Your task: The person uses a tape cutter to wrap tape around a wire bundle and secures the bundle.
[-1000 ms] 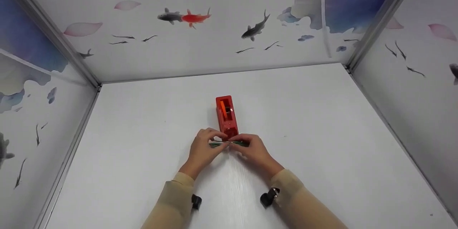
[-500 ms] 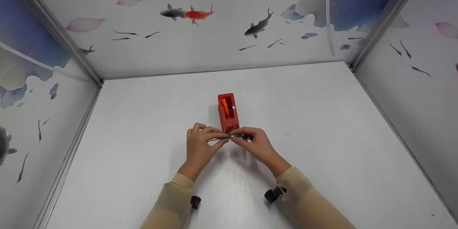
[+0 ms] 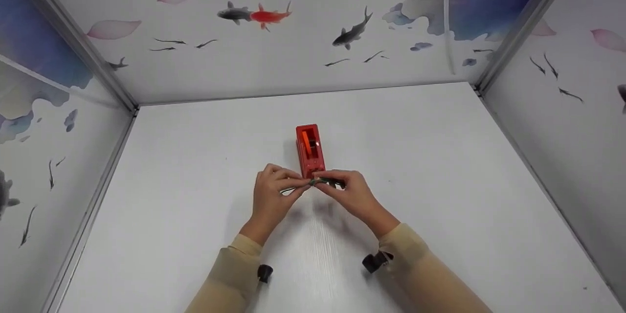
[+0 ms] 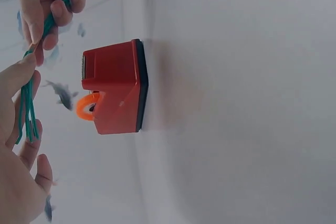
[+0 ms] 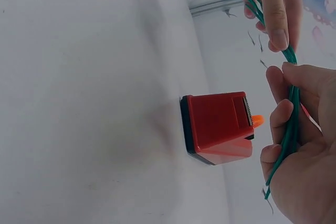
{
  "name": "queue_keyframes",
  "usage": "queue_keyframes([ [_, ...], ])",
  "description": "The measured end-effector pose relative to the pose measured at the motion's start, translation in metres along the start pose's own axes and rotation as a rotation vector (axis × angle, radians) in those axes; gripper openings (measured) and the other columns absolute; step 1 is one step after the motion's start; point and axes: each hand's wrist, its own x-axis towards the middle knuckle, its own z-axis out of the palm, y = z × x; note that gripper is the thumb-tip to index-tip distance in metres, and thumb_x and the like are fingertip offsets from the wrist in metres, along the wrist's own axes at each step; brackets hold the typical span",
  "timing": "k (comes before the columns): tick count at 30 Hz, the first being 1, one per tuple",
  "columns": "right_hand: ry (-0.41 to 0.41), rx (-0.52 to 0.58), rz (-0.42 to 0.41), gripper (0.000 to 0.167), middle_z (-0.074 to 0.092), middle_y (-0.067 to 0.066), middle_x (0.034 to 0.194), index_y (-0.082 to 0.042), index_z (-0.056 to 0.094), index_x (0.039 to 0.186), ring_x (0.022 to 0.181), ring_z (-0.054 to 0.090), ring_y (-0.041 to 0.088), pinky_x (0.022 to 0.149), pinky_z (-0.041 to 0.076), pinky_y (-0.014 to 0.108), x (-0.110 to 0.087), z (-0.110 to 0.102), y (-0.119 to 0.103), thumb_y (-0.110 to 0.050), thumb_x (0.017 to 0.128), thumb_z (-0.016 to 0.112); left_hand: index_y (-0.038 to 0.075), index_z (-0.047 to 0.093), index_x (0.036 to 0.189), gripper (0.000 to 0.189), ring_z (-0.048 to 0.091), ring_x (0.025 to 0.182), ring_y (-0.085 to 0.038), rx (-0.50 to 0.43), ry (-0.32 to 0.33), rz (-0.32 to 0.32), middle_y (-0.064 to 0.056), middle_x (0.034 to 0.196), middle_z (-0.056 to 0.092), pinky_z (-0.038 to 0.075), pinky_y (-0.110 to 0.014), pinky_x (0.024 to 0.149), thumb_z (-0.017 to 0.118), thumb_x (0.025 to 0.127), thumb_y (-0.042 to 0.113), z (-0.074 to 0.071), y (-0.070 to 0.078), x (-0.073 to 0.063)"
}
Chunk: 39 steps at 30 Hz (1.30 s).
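A bundle of thin green wires (image 5: 290, 129) is held up in front of me, level with both hands. In the head view my left hand (image 3: 271, 193) pinches it near its middle between thumb and fingers; the loose ends hang along the palm in the left wrist view. Right beside those fingertips, my right hand (image 3: 356, 194) pinches the same bundle, its other strands running across the curled fingers. A narrow tan patch (image 4: 33, 47) shows on the bundle between the two hands. Just beyond the fingertips stands a red tape dispenser (image 3: 311, 154) with an orange ring (image 4: 85, 106) inside.
The dispenser's toothed cutter (image 5: 248, 111) faces the hands. A white table (image 3: 430, 171) lies underneath, bounded by walls (image 3: 293, 68) printed with fish and petals. Black wrist cameras (image 3: 375, 262) are strapped over the beige sleeves.
Both hands have moved slightly away from me, toward the dispenser, still pinching the wires. My left hand has turned, so fewer of its strands show in the head view. The dispenser stands where it was.
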Motion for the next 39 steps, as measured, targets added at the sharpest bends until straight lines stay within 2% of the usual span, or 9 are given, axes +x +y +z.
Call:
queue_keyframes([
  [2,0.011,-0.008,0.008,0.037,0.077,-0.003,0.120,-0.016,0.073,0.130,0.112,0.070,0.016,0.099,0.057,0.035,0.000,0.000,-0.002,-0.024,0.094,0.078,0.023,0.086,0.097,0.017,0.054,0.093,-0.013,-0.003,0.006,0.012,0.009,0.091,0.077,0.041,-0.036,0.081,0.089,0.081,0.028,-0.001,0.000,0.001],
  [4,0.023,-0.005,0.022,0.047,0.077,-0.001,0.117,-0.013,0.067,0.138,0.108,0.070,0.018,0.099,0.057,0.039,0.000,0.000,-0.002,-0.024,0.094,0.078,0.023,0.086,0.097,0.017,0.054,0.093,-0.013,-0.003,-0.001,0.019,0.009,0.092,0.077,0.042,-0.036,0.081,0.089,0.081,0.026,-0.002,0.001,0.002],
  [8,0.049,-0.007,0.032,0.060,0.078,-0.003,0.111,-0.015,0.058,0.147,0.103,0.070,0.017,0.099,0.057,0.042,0.001,-0.003,-0.004,-0.026,0.092,0.080,0.023,0.086,0.098,0.018,0.054,0.094,-0.013,-0.001,-0.017,0.017,0.009,0.095,0.077,0.043,-0.037,0.083,0.090,0.080,0.026,-0.004,0.003,0.003],
  [15,0.058,-0.059,-0.129,0.036,0.071,-0.010,0.112,-0.024,0.068,0.124,0.092,0.068,0.014,0.089,0.058,0.037,0.002,-0.012,-0.008,-0.031,0.092,0.080,0.025,0.086,0.098,0.017,0.054,0.094,-0.012,-0.019,-0.007,0.010,0.010,0.095,0.077,0.045,-0.037,0.084,0.088,0.082,0.030,-0.007,0.004,0.008],
  [20,0.033,-0.082,-0.197,0.028,0.072,-0.010,0.113,-0.024,0.073,0.121,0.089,0.063,0.014,0.082,0.054,0.034,0.003,-0.014,-0.011,-0.029,0.094,0.077,0.024,0.086,0.097,0.017,0.054,0.093,-0.013,-0.033,0.006,0.028,0.010,0.094,0.077,0.044,-0.036,0.082,0.090,0.080,0.027,-0.008,0.003,0.009],
  [27,0.015,-0.091,-0.203,0.022,0.072,-0.013,0.112,-0.028,0.075,0.117,0.095,0.063,0.013,0.079,0.052,0.030,0.002,-0.013,-0.013,-0.028,0.096,0.076,0.022,0.086,0.097,0.016,0.054,0.093,-0.013,-0.037,0.001,0.041,0.009,0.096,0.077,0.043,-0.035,0.081,0.089,0.081,0.026,-0.010,0.003,0.010],
  [30,0.013,-0.089,-0.193,0.020,0.071,-0.013,0.112,-0.025,0.077,0.115,0.097,0.063,0.014,0.079,0.053,0.029,0.002,-0.013,-0.013,-0.024,0.096,0.076,0.023,0.086,0.097,0.017,0.055,0.093,-0.014,-0.038,0.005,0.047,0.009,0.096,0.077,0.044,-0.035,0.081,0.090,0.080,0.025,-0.011,0.004,0.010],
  [34,0.008,-0.090,-0.157,0.016,0.068,-0.010,0.112,-0.023,0.077,0.112,0.099,0.063,0.015,0.082,0.055,0.029,0.001,-0.012,-0.014,-0.021,0.096,0.075,0.024,0.086,0.096,0.017,0.055,0.093,-0.013,-0.035,0.005,0.041,0.010,0.096,0.077,0.044,-0.035,0.081,0.090,0.080,0.025,-0.011,0.005,0.009],
  [39,-0.022,-0.087,-0.110,0.015,0.066,-0.007,0.113,-0.023,0.076,0.111,0.104,0.063,0.016,0.090,0.057,0.028,-0.001,-0.011,-0.016,-0.026,0.097,0.074,0.024,0.086,0.096,0.017,0.055,0.092,-0.013,-0.038,-0.001,0.040,0.009,0.095,0.077,0.044,-0.036,0.081,0.090,0.080,0.026,-0.010,0.006,0.007],
])
